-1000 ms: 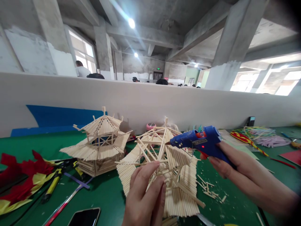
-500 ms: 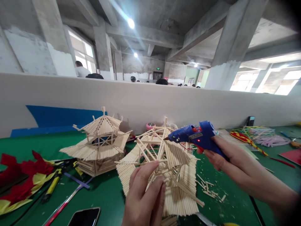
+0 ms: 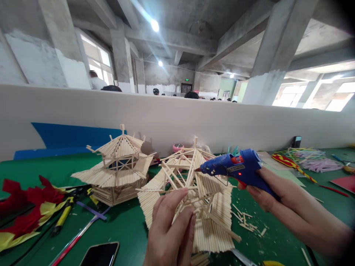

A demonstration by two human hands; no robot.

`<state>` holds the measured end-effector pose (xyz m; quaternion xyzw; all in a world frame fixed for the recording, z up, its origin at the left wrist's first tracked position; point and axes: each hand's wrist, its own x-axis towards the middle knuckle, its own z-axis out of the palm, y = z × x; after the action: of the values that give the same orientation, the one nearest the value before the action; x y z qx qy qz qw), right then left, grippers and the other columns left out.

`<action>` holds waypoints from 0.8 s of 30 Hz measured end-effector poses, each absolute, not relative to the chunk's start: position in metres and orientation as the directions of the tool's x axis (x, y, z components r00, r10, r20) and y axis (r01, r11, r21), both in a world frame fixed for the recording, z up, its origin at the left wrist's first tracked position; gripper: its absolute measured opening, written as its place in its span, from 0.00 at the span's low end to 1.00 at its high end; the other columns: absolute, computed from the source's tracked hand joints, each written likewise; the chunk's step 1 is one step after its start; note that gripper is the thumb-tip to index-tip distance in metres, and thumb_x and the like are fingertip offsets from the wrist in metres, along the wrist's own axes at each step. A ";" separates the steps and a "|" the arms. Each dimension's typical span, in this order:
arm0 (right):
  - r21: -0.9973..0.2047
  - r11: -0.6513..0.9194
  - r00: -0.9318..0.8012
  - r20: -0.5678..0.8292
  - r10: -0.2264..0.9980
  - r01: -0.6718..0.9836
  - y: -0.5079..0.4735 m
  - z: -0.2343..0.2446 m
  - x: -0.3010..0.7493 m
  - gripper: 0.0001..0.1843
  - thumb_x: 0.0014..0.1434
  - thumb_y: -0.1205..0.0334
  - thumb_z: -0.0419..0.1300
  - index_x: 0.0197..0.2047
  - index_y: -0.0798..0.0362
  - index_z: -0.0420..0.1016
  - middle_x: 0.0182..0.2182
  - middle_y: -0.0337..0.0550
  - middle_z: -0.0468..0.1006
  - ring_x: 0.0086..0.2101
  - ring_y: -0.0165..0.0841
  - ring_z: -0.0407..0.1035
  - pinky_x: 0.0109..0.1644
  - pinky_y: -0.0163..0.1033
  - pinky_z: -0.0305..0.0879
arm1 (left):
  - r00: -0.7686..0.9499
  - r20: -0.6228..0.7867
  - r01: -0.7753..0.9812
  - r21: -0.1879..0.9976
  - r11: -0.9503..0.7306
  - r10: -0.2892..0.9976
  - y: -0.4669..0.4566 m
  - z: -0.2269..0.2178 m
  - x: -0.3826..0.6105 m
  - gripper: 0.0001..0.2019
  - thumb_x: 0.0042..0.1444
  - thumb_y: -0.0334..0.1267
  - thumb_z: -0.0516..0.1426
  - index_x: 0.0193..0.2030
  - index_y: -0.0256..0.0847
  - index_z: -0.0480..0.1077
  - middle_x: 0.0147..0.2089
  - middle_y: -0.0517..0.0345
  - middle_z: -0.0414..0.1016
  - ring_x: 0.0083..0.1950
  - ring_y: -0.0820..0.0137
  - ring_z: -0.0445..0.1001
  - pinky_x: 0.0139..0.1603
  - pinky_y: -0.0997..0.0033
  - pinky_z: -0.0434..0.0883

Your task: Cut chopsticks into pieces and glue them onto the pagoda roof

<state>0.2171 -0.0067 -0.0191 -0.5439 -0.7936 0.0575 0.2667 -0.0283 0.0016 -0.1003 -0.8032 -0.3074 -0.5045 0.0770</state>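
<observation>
In my right hand (image 3: 280, 199) is a blue hot glue gun (image 3: 238, 168), its small red light on. The nozzle points left, at the bare roof ribs of a pavilion model (image 3: 210, 234) built from thin wooden sticks; whether it touches them I cannot tell. My left hand (image 3: 172, 229), fingers bent and close together, grips the front of this model among its loose-looking sticks; the thumb's hold is partly hidden. One roof face to the right of the ribs is covered with sticks. A second stick pavilion (image 3: 119, 162), with its roof covered, stands to the left.
A phone (image 3: 101, 254) lies at the front left, near red and yellow cloth (image 3: 36, 207) and a yellow-handled tool (image 3: 63, 218). Short stick offcuts (image 3: 245, 220) lie right of the model. A white partition (image 3: 244, 123) runs behind the green table. A blade (image 3: 241, 256) shows at the front.
The glue gun and my right hand have shifted slightly right and down, drawing the nozzle a little down the ribs. My left hand stays in place on the model.
</observation>
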 end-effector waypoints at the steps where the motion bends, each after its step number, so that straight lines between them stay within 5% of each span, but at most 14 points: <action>1: -0.381 0.404 -0.269 0.361 0.893 0.832 -0.007 -0.020 0.217 0.14 0.58 0.50 0.47 0.45 0.46 0.60 0.33 0.40 0.71 0.30 0.33 0.65 0.33 0.36 0.64 | 0.302 0.858 0.572 0.185 -0.799 0.415 0.001 -0.100 -0.028 0.14 0.47 0.18 0.53 0.40 0.33 0.65 0.52 0.41 0.61 0.52 0.58 0.63 0.50 0.55 0.64; 4: -0.375 0.392 -0.258 0.360 0.897 0.840 -0.008 -0.024 0.218 0.14 0.57 0.50 0.47 0.43 0.46 0.61 0.30 0.39 0.72 0.27 0.32 0.65 0.29 0.35 0.64 | 0.300 0.858 0.571 0.189 -0.799 0.417 0.001 -0.099 -0.028 0.13 0.47 0.19 0.53 0.40 0.33 0.65 0.52 0.41 0.61 0.53 0.58 0.63 0.50 0.56 0.64; 10: -0.339 0.397 -0.293 0.319 0.901 0.853 -0.006 -0.031 0.234 0.20 0.56 0.50 0.49 0.51 0.45 0.59 0.41 0.43 0.73 0.36 0.37 0.68 0.37 0.37 0.67 | 0.303 0.866 0.561 0.174 -0.809 0.397 0.001 -0.098 -0.028 0.13 0.47 0.18 0.53 0.40 0.32 0.65 0.52 0.41 0.61 0.52 0.59 0.63 0.49 0.56 0.64; 19: -0.350 0.316 -0.195 0.340 0.920 0.882 -0.027 -0.035 0.227 0.17 0.57 0.50 0.47 0.49 0.42 0.63 0.35 0.40 0.75 0.31 0.37 0.69 0.33 0.38 0.69 | 0.290 0.866 0.582 0.178 -0.793 0.407 0.001 -0.099 -0.027 0.13 0.47 0.19 0.53 0.40 0.33 0.66 0.52 0.41 0.63 0.52 0.57 0.64 0.49 0.54 0.64; 24: -0.322 0.292 -0.172 0.353 0.920 0.901 -0.032 -0.041 0.233 0.25 0.56 0.52 0.50 0.57 0.36 0.55 0.43 0.41 0.74 0.39 0.44 0.70 0.40 0.47 0.70 | 0.280 0.866 0.577 0.194 -0.794 0.415 -0.001 -0.098 -0.027 0.14 0.47 0.19 0.53 0.41 0.35 0.66 0.52 0.42 0.64 0.52 0.58 0.64 0.48 0.55 0.66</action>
<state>0.2329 -0.0324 -0.0410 -0.5947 -0.7652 0.0193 0.2458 -0.0271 -0.0008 -0.0976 -0.7960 -0.3114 -0.5130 0.0791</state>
